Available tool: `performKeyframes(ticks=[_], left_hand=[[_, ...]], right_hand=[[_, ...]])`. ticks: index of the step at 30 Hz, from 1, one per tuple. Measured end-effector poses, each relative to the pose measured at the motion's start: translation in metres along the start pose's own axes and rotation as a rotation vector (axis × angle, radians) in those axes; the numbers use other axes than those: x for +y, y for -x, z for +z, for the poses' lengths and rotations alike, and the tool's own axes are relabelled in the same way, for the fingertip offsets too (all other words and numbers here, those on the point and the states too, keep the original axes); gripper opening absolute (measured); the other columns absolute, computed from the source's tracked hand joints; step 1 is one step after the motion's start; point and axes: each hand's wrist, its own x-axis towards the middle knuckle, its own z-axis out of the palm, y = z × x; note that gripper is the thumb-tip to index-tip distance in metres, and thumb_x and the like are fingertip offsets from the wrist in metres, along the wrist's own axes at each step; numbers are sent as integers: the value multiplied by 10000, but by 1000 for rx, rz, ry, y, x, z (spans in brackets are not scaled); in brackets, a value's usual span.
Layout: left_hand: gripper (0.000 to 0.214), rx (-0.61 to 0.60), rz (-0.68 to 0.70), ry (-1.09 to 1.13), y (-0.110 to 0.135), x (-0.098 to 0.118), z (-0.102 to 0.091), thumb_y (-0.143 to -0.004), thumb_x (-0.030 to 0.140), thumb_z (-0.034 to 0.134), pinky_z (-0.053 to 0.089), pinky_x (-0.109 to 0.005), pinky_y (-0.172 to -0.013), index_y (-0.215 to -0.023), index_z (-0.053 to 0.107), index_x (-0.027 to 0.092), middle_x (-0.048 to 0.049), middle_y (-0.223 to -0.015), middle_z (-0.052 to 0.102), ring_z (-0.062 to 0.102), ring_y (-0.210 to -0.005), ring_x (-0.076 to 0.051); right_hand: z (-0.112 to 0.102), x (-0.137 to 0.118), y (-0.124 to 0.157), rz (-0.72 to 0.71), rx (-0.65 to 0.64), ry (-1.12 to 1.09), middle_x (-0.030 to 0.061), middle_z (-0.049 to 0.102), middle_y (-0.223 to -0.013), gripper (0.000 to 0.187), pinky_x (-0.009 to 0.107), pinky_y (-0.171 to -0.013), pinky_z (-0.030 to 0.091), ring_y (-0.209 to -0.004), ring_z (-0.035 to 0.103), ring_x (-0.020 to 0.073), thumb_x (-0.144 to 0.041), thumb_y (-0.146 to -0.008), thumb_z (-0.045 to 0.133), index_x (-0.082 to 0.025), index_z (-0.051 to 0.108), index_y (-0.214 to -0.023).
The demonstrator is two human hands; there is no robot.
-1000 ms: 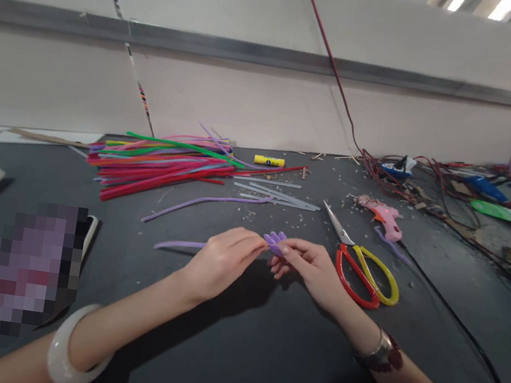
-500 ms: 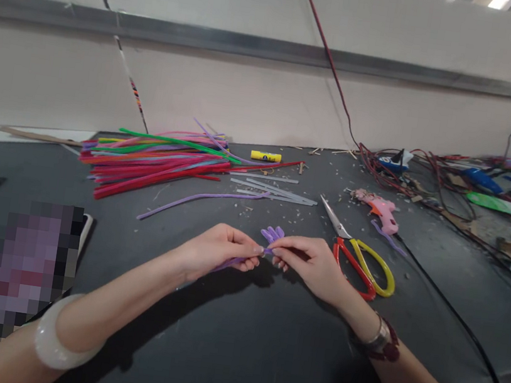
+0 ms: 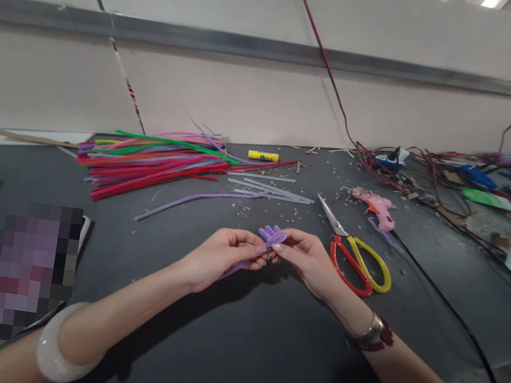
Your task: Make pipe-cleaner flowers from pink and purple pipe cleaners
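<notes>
Two bare forearms reaching in from the bottom of the view toward the middle of a dark work table. Between the hands, held above the table, a looped purple pipe cleaner, folded into several narrow side-by-side loops, with a single tail trailing down and to the side past the left hand. Left hand closed in a pinch near the base of the loops; right hand also closed, its fingertips meeting the same spot from the other side. Exact hold of the right fingers hard to judge, perhaps partly hidden by the left fingertips. A wide white bangle on the left wrist, a dark bracelet on the right. For neat work, probably best to keep the pinch tight at the base, so the loops stay even and do not spring apart. Just beside the right hand, scissors with red and yellow handles, blades pointing away from the hands. Farther back, a pink hot glue gun, a fanned pile of multicoloured pipe cleaners, a loose lilac pipe cleaner, pale hot-glue sticks and a yellow glue stick.
</notes>
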Motion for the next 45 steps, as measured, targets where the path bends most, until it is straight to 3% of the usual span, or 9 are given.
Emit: performKeyframes(ticks=[9, 13, 17, 25, 30, 33, 36, 41, 45], left_hand=[[274, 114, 189, -350, 3, -1, 3, -751, 295, 595, 466, -302, -779, -980, 647, 154, -74, -948, 677, 614, -840, -184], [204, 202, 297, -635, 7, 3, 2, -741, 313, 589, 460, -277, -740, -814, 700, 158, -65, -859, 694, 613, -816, -197], [180, 223, 307, -733, 10, 6, 4, -744, 307, 578, 464, -256, -672, -728, 680, 159, -43, -741, 682, 608, -713, -173], [194, 98, 36, -300, 6, 9, 3, -733, 307, 604, 495, -286, -686, -734, 619, 114, -37, -723, 636, 603, -707, -148], [186, 178, 48, -199, 5, 12, 1, -693, 293, 654, 494, -294, -728, -703, 614, 112, -4, -680, 602, 570, -667, -111], [181, 214, 66, -182, 5, 12, 3, -685, 284, 662, 496, -277, -722, -694, 608, 111, 11, -663, 585, 554, -642, -93], [176, 229, 58, -163, 5, 11, 5, -675, 266, 671, 498, -269, -721, -694, 601, 106, 19, -653, 576, 551, -630, -84], [179, 199, 74, -137, 4, 6, 4, -654, 253, 689, 501, -297, -739, -706, 584, 118, 19, -654, 586, 579, -652, -103], [175, 182, 133, -154, 2, 4, 2, -664, 250, 679, 495, -294, -733, -736, 580, 126, 6, -686, 612, 596, -677, -117]], right_hand=[[5, -7, 1, -5, 56, 185, -13, 588, -622, 165, 231, -589, 484, -563, 544, 86, -312, -719, 640, -148, 629, -709], [9, -3, 3, 56, 22, 216, -12, 587, -613, 189, 257, -594, 493, -558, 555, 100, -343, -702, 648, -156, 619, -701], [12, -2, 5, 99, -12, 212, -9, 582, -597, 167, 267, -581, 492, -545, 559, 107, -327, -712, 638, -163, 612, -699], [13, -8, 4, 45, -42, 236, -4, 585, -604, 158, 274, -580, 496, -554, 566, 116, -319, -756, 591, -164, 603, -722], [10, -6, 7, -350, 110, 590, 42, 629, -858, 132, 298, -700, 500, -775, 587, 147, -206, -773, 567, -201, 608, -899], [7, -4, 11, -614, 9, 838, 54, 611, -935, 209, 338, -788, 472, -882, 555, 166, -160, -781, 555, -237, 619, -964], [4, -1, 12, -746, -64, 978, 49, 607, -894, 201, 334, -772, 470, -852, 546, 160, -153, -800, 541, -240, 634, -956], [2, 2, 10, -766, -42, 968, 54, 633, -840, 145, 336, -765, 470, -845, 556, 168, -154, -793, 564, -203, 649, -899], [7, -3, 9, -593, 44, 801, 51, 658, -786, 86, 331, -755, 472, -795, 579, 166, -182, -782, 579, -192, 662, -802]])
